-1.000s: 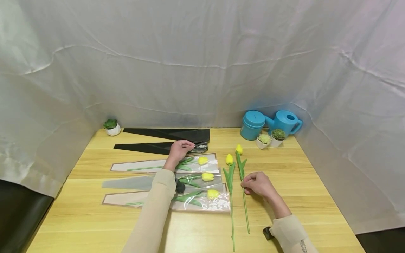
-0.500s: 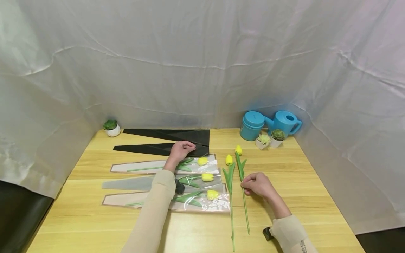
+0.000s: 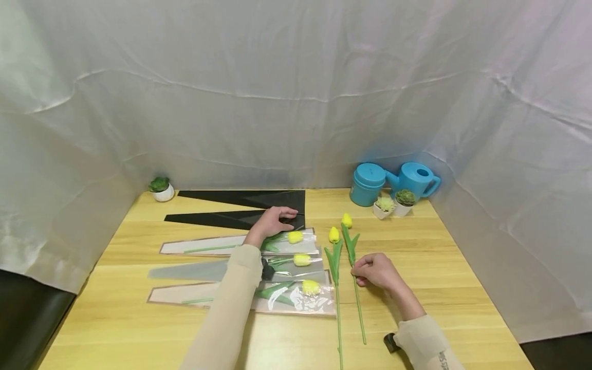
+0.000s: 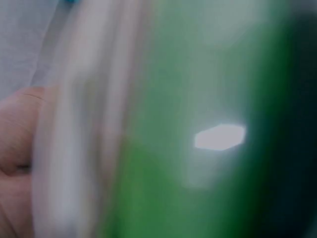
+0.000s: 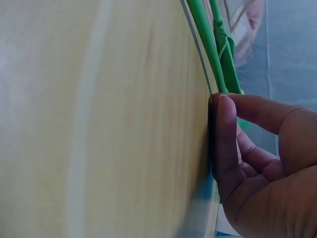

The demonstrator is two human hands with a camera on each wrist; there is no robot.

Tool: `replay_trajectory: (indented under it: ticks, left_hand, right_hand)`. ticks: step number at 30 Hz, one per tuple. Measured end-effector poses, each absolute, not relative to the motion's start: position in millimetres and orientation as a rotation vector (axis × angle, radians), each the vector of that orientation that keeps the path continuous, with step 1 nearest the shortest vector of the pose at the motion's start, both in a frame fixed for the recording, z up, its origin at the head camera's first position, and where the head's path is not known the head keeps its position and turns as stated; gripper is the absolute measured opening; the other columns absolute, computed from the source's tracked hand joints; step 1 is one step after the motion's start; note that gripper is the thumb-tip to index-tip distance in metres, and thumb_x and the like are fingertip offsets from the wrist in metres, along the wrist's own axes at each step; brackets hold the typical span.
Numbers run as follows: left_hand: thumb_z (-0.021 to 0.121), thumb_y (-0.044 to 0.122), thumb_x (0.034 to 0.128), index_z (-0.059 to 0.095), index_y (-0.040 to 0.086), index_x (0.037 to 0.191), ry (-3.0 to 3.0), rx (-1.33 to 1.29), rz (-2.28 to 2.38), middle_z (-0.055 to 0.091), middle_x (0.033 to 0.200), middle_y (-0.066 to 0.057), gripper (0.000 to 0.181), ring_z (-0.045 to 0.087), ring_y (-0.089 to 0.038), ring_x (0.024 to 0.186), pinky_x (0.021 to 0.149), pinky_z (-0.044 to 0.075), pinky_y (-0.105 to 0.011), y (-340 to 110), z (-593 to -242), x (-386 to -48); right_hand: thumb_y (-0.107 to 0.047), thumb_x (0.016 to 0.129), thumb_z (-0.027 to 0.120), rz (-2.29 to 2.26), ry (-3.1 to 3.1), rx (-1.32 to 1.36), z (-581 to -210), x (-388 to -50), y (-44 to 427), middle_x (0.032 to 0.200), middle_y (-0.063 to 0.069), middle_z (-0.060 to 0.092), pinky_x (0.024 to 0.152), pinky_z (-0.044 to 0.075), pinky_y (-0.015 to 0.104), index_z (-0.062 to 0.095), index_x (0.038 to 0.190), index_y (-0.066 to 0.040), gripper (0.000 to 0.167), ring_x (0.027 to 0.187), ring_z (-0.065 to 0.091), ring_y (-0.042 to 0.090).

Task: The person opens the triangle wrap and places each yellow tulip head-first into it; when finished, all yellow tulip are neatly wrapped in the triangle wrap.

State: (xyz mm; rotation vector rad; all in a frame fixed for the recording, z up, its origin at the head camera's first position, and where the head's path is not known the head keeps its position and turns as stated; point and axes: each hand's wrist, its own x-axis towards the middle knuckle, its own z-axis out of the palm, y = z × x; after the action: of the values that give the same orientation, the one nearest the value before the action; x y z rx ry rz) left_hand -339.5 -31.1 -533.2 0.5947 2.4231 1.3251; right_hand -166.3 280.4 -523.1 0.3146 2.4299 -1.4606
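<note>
My left hand [image 3: 274,220] rests over the wide right end of the nearer black flower sleeve [image 3: 213,219], its thumb and fingers apart. Whether its fingertips touch the sleeve is hard to tell. With thumb and index finger, my right hand [image 3: 378,270] pinches the green stem of a yellow tulip [image 3: 350,246], also seen in the right wrist view with the stem [image 5: 208,47] between the fingertips. A second tulip [image 3: 336,257] lies just left of it. In the left wrist view, blurred clear film and green fill most of the picture, beside part of the left hand [image 4: 17,144].
Another black sleeve [image 3: 240,197] lies farther back. Below the left hand are three sleeved tulips, with yellow heads [image 3: 302,260] to the right. A blue canister [image 3: 367,186], a blue watering can [image 3: 413,180] and small potted succulents [image 3: 385,205] stand back right; another potted plant [image 3: 162,189] stands back left.
The black sleeve's wide end, raised and shiny a second ago, now lies flat. My left hand has shifted slightly right and its thumb and fingers have parted. The right hand has stayed put.
</note>
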Motion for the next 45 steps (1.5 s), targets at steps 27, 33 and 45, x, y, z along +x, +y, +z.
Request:
replay_trajectory:
  ticks: [27,33,45]
  left_hand:
    - [0.081,0.013,0.0907,0.080,0.012,0.116,2.519,0.358,1.486,0.080,0.111,-0.005,0.025,0.070,-0.027,0.114,0.107,0.052,-0.049,-29.6,-548.0,-329.0]
    - [0.079,0.016,0.0924,0.082,0.012,0.110,2.501,0.314,1.532,0.080,0.106,-0.006,0.019,0.073,-0.024,0.105,0.101,0.056,-0.047,-30.7,-547.0,-327.6]
    - [0.076,0.019,0.0957,0.081,0.012,0.113,2.418,0.259,1.612,0.076,0.120,-0.007,0.019,0.069,-0.028,0.115,0.104,0.054,-0.049,-34.0,-549.4,-330.1]
  right_hand:
    - [-0.002,0.092,0.074,-1.476,2.408,0.301,-525.8,-167.4,282.0,0.076,0.010,0.073,0.063,0.060,0.030,0.072,0.098,0.006,0.010,0.064,0.068,0.016]
    - [0.000,0.092,0.073,-1.476,2.406,0.299,-525.1,-168.3,282.5,0.077,0.009,0.074,0.062,0.059,0.029,0.072,0.097,0.007,0.009,0.063,0.068,0.015]
    - [0.002,0.092,0.073,-1.502,2.393,0.290,-526.7,-169.7,283.5,0.077,0.010,0.073,0.062,0.059,0.028,0.072,0.097,0.008,0.008,0.063,0.067,0.015]
